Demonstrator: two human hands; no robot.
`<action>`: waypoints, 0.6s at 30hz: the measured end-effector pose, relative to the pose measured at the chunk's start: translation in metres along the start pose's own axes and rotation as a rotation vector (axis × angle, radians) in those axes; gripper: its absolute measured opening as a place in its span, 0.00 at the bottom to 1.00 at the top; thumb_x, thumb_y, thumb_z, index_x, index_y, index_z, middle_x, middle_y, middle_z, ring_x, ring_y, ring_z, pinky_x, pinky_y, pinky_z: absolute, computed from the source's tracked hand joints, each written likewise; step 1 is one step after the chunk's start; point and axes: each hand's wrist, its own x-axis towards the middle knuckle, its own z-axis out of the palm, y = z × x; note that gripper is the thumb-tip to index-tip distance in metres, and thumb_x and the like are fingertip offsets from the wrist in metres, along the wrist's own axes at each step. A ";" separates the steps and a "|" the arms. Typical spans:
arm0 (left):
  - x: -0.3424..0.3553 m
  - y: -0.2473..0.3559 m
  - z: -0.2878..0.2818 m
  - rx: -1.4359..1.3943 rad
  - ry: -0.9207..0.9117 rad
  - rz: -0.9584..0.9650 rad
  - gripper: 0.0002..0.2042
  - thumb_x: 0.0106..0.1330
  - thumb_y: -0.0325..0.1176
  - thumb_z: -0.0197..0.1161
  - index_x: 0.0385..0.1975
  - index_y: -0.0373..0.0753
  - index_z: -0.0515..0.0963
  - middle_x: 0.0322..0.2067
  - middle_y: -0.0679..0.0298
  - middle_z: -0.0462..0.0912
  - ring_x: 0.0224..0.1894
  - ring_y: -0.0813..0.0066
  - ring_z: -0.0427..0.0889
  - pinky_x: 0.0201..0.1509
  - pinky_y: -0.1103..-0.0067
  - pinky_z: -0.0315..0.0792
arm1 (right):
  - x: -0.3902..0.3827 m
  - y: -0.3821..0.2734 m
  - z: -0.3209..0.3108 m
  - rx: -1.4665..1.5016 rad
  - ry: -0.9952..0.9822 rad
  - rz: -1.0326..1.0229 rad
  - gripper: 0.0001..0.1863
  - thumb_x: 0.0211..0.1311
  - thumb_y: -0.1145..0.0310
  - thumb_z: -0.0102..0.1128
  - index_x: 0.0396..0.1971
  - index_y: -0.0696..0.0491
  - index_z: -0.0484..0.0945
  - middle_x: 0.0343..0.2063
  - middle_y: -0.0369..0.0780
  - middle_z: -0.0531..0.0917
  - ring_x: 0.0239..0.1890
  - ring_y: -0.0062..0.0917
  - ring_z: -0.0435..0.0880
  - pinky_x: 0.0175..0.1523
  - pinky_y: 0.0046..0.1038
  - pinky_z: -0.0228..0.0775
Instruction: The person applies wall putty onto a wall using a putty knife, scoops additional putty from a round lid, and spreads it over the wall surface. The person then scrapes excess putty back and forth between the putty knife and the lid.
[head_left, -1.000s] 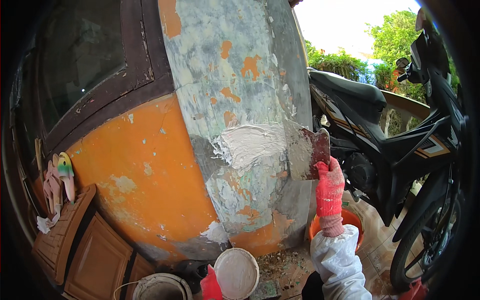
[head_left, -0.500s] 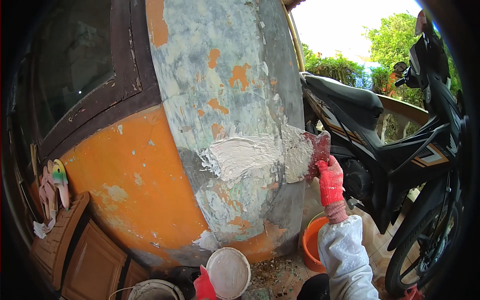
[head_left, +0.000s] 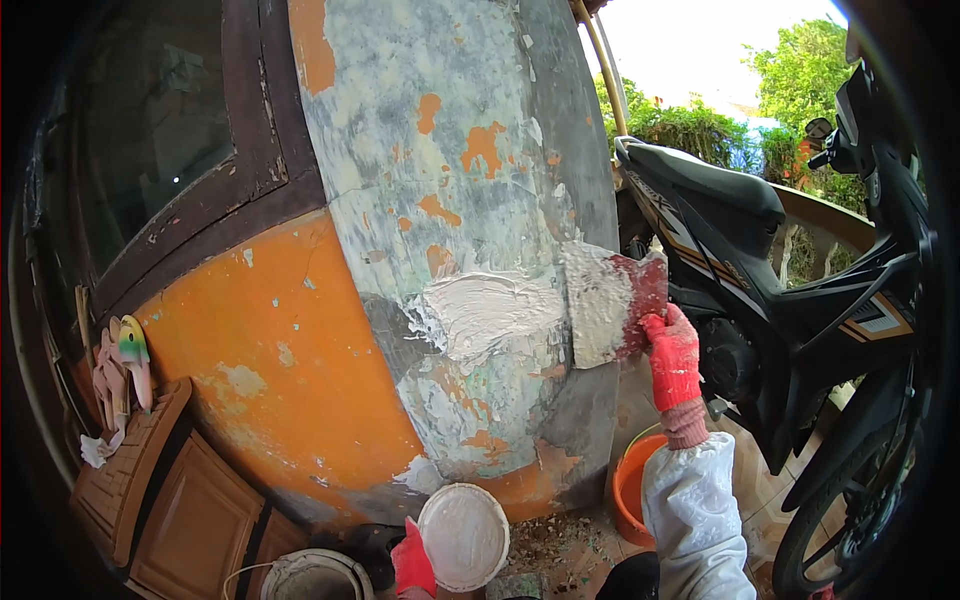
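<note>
My right hand (head_left: 674,360), in a red knitted glove, is closed on the right edge of a wide red putty spreader (head_left: 648,290). White paste coats the spreader's left part, which lies over the right edge of the patchy grey wall column (head_left: 450,220). Just left of the spreader is a ridged patch of fresh white putty (head_left: 495,312). Low in the picture, my left hand (head_left: 413,563), also in a red glove, grips the left rim of a round white container (head_left: 463,537) with whitish paste inside. Its fingers under the rim are hidden.
A black motorcycle (head_left: 740,250) stands close on the right. Below my right forearm is an orange bucket (head_left: 635,485); a paste-smeared bucket (head_left: 315,578) sits at lower left. A brown wooden cabinet (head_left: 190,500) with sandals (head_left: 134,350) stands against the orange wall (head_left: 270,370).
The view has shifted slightly, so most things sit a little further right. The spreader is slightly further right, its coated part still over the column's edge. Both hands keep their hold.
</note>
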 end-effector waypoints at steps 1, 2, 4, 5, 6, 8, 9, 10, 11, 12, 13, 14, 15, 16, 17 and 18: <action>0.005 -0.009 0.002 -0.065 0.006 -0.049 0.34 0.64 0.61 0.46 0.25 0.29 0.78 0.19 0.57 0.78 0.24 0.68 0.75 0.31 0.69 0.70 | 0.001 0.000 -0.004 0.049 0.026 0.038 0.07 0.61 0.73 0.54 0.36 0.58 0.77 0.28 0.33 0.80 0.27 0.15 0.75 0.34 0.19 0.69; 0.008 -0.016 0.004 -0.130 0.011 -0.098 0.34 0.64 0.61 0.46 0.25 0.28 0.78 0.18 0.57 0.78 0.24 0.69 0.75 0.31 0.69 0.69 | 0.000 0.003 0.001 0.010 0.031 -0.013 0.07 0.60 0.72 0.54 0.36 0.58 0.77 0.28 0.33 0.80 0.27 0.15 0.75 0.35 0.19 0.69; 0.003 -0.004 0.006 -0.111 -0.018 -0.079 0.34 0.66 0.60 0.43 0.26 0.29 0.79 0.21 0.54 0.79 0.27 0.63 0.78 0.34 0.68 0.71 | -0.003 -0.004 0.014 -0.194 0.008 -0.054 0.10 0.58 0.70 0.57 0.37 0.59 0.77 0.27 0.40 0.82 0.28 0.21 0.79 0.36 0.25 0.70; 0.000 0.002 0.005 -0.089 -0.037 -0.060 0.34 0.68 0.59 0.40 0.28 0.29 0.79 0.24 0.50 0.81 0.30 0.56 0.80 0.36 0.66 0.72 | -0.006 -0.003 0.026 -0.157 0.017 -0.134 0.11 0.58 0.70 0.57 0.38 0.59 0.77 0.27 0.39 0.82 0.28 0.21 0.79 0.36 0.25 0.70; -0.002 0.006 0.004 -0.087 -0.038 -0.064 0.34 0.68 0.59 0.40 0.28 0.29 0.79 0.24 0.50 0.81 0.30 0.56 0.80 0.36 0.66 0.72 | -0.007 -0.008 0.027 -0.162 -0.016 -0.111 0.11 0.58 0.70 0.57 0.38 0.59 0.77 0.27 0.40 0.82 0.28 0.20 0.78 0.36 0.25 0.70; -0.002 0.010 0.000 0.101 0.012 -0.083 0.33 0.68 0.58 0.41 0.30 0.29 0.79 0.26 0.48 0.81 0.31 0.54 0.80 0.37 0.65 0.72 | -0.009 -0.012 0.025 -0.064 -0.038 -0.046 0.10 0.58 0.71 0.56 0.38 0.59 0.77 0.27 0.37 0.81 0.28 0.17 0.77 0.36 0.22 0.69; 0.004 0.001 0.000 0.097 0.016 -0.086 0.33 0.68 0.58 0.41 0.30 0.29 0.79 0.26 0.48 0.81 0.31 0.54 0.80 0.37 0.65 0.72 | -0.006 -0.009 0.015 0.036 -0.024 -0.008 0.09 0.59 0.72 0.55 0.38 0.58 0.77 0.27 0.35 0.81 0.28 0.14 0.75 0.35 0.19 0.68; 0.011 -0.011 0.004 0.059 -0.010 -0.068 0.33 0.68 0.58 0.40 0.30 0.29 0.79 0.26 0.47 0.81 0.31 0.53 0.80 0.37 0.65 0.71 | 0.000 -0.008 0.007 -0.002 -0.009 -0.006 0.09 0.59 0.72 0.55 0.38 0.58 0.77 0.26 0.35 0.81 0.27 0.14 0.74 0.35 0.19 0.68; 0.017 -0.023 0.007 0.022 -0.035 -0.051 0.33 0.69 0.57 0.39 0.30 0.29 0.79 0.26 0.46 0.80 0.32 0.52 0.80 0.37 0.64 0.71 | 0.001 -0.005 0.009 -0.005 -0.012 -0.006 0.09 0.59 0.72 0.55 0.38 0.58 0.77 0.26 0.35 0.81 0.27 0.14 0.74 0.35 0.19 0.68; 0.013 -0.016 0.009 0.020 -0.044 -0.051 0.33 0.69 0.57 0.39 0.30 0.29 0.79 0.26 0.46 0.80 0.32 0.52 0.80 0.37 0.64 0.71 | 0.000 -0.009 0.013 -0.107 -0.008 -0.044 0.09 0.58 0.72 0.55 0.38 0.58 0.77 0.26 0.34 0.81 0.27 0.14 0.74 0.34 0.19 0.68; 0.007 -0.004 0.007 0.026 -0.052 -0.031 0.32 0.69 0.56 0.38 0.30 0.29 0.78 0.26 0.46 0.80 0.32 0.52 0.80 0.37 0.64 0.71 | -0.003 -0.012 0.021 -0.206 -0.008 -0.079 0.09 0.58 0.72 0.56 0.37 0.58 0.77 0.25 0.34 0.80 0.26 0.14 0.74 0.34 0.20 0.67; 0.002 0.002 0.007 0.032 -0.060 -0.010 0.32 0.70 0.55 0.37 0.29 0.29 0.78 0.26 0.46 0.80 0.32 0.52 0.80 0.37 0.64 0.71 | -0.003 -0.012 0.030 -0.260 -0.020 -0.101 0.12 0.55 0.70 0.60 0.37 0.60 0.77 0.27 0.41 0.82 0.28 0.22 0.79 0.36 0.26 0.69; 0.002 0.001 0.006 0.031 -0.053 -0.016 0.32 0.70 0.55 0.37 0.29 0.29 0.78 0.26 0.46 0.80 0.32 0.52 0.80 0.37 0.64 0.71 | -0.007 -0.016 0.041 -0.199 -0.050 -0.109 0.12 0.56 0.70 0.60 0.38 0.60 0.77 0.26 0.39 0.82 0.28 0.21 0.77 0.37 0.26 0.69; 0.003 -0.001 0.006 0.042 -0.013 0.004 0.33 0.67 0.58 0.41 0.27 0.29 0.78 0.25 0.46 0.80 0.32 0.51 0.80 0.37 0.64 0.71 | -0.007 -0.017 0.041 -0.162 -0.072 -0.077 0.12 0.56 0.70 0.59 0.38 0.60 0.77 0.27 0.38 0.82 0.28 0.20 0.77 0.36 0.25 0.69; 0.005 -0.003 0.005 0.054 0.027 0.024 0.34 0.65 0.61 0.44 0.25 0.28 0.78 0.24 0.46 0.80 0.32 0.51 0.80 0.36 0.65 0.71 | -0.006 -0.019 0.036 -0.125 -0.094 -0.045 0.11 0.57 0.70 0.59 0.39 0.59 0.77 0.27 0.37 0.82 0.28 0.18 0.77 0.36 0.24 0.69; 0.007 -0.007 0.002 0.053 0.033 0.018 0.34 0.65 0.61 0.44 0.25 0.28 0.78 0.24 0.46 0.80 0.32 0.51 0.80 0.36 0.65 0.71 | -0.009 -0.023 0.031 -0.065 -0.062 -0.029 0.08 0.59 0.72 0.55 0.36 0.58 0.78 0.26 0.32 0.80 0.26 0.14 0.74 0.32 0.19 0.67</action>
